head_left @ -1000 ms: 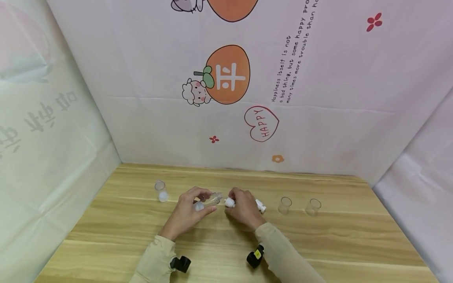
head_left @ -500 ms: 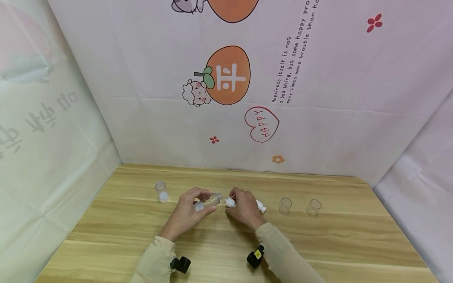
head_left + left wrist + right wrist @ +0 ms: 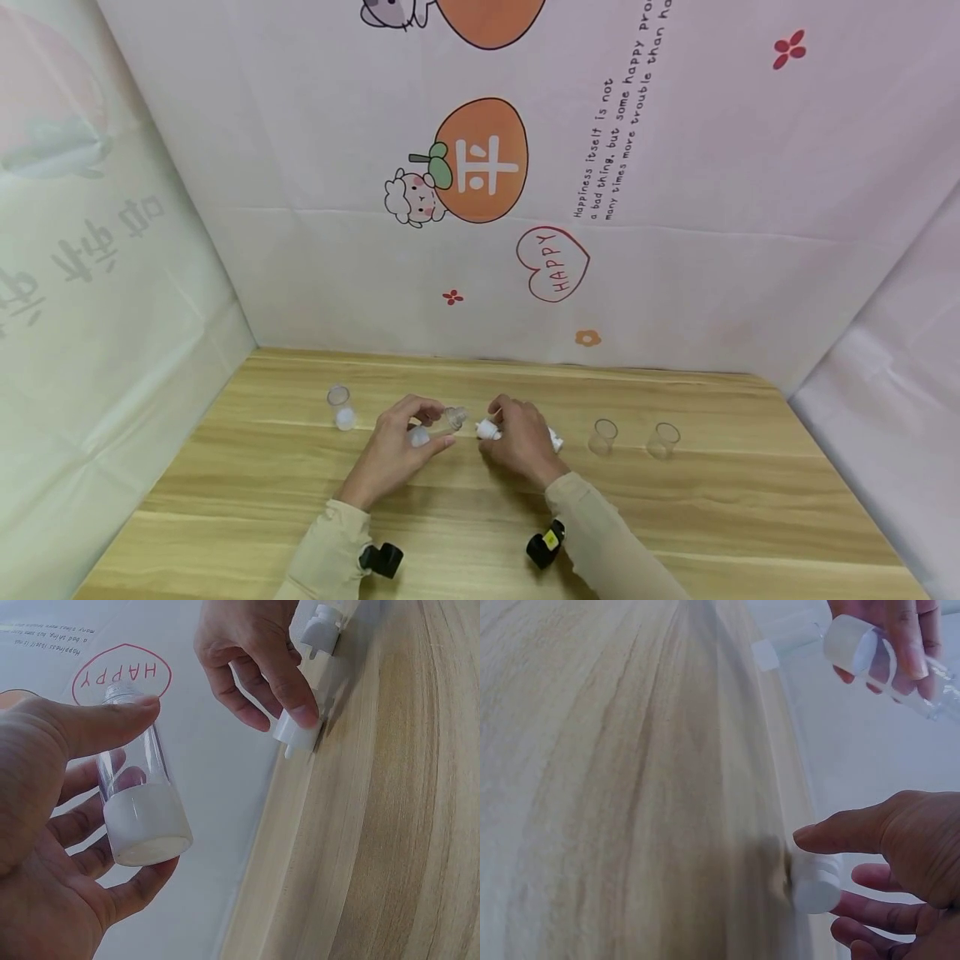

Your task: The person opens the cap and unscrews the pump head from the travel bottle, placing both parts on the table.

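In the head view my left hand (image 3: 397,446) holds a small clear bottle (image 3: 435,427) with a frosted white base, its threaded neck facing right. The left wrist view shows the thumb across the upper part of this bottle (image 3: 146,795) and the fingers behind it. My right hand (image 3: 521,440) pinches a white pump head (image 3: 487,429) low over the wooden table, apart from the bottle neck. Its thumb and a fingertip lie against the white pump head (image 3: 300,733) in the left wrist view. Another white pump head (image 3: 556,440) lies just right of that hand, partly hidden.
A second clear container (image 3: 341,407) with a white bottom is at the left of the table (image 3: 465,517). Two clear caps, a nearer one (image 3: 603,437) and one farther right (image 3: 663,441), stand on the right side. A printed white curtain (image 3: 697,292) rises behind.
My left hand and the bottle have shifted very slightly left. The right hand now covers more of the other pump head. Both grips look the same.
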Motion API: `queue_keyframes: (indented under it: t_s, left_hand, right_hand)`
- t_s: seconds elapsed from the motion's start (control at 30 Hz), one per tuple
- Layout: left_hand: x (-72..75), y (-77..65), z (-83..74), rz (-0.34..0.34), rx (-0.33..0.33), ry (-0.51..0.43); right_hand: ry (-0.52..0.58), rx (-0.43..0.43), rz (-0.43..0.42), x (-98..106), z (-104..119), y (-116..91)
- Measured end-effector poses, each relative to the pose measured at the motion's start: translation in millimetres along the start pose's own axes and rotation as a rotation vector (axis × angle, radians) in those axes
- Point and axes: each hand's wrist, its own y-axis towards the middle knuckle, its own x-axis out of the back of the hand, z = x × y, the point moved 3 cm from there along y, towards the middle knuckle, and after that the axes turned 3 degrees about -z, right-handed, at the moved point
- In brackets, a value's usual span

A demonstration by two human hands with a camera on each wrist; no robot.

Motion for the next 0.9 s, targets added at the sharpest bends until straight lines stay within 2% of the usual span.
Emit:
queue_keyframes:
  t_s: [0.4, 0.73, 0.9]
  left_hand:
    - [-1.9, 3.0, 8.7, 0.019, 0.07, 0.013]
    - [-2.6, 4.5, 23.0, -0.004, 0.204, -0.009]
    - [-2.9, 4.8, 32.8, -0.032, 0.249, -0.042]
  right_hand:
    - [0.016, -0.046, -0.035, 25, -2, -16]
    - [0.041, -0.011, -0.07, 43, -6, -33]
    - [0.046, -0.014, -0.075, 49, -8, -40]
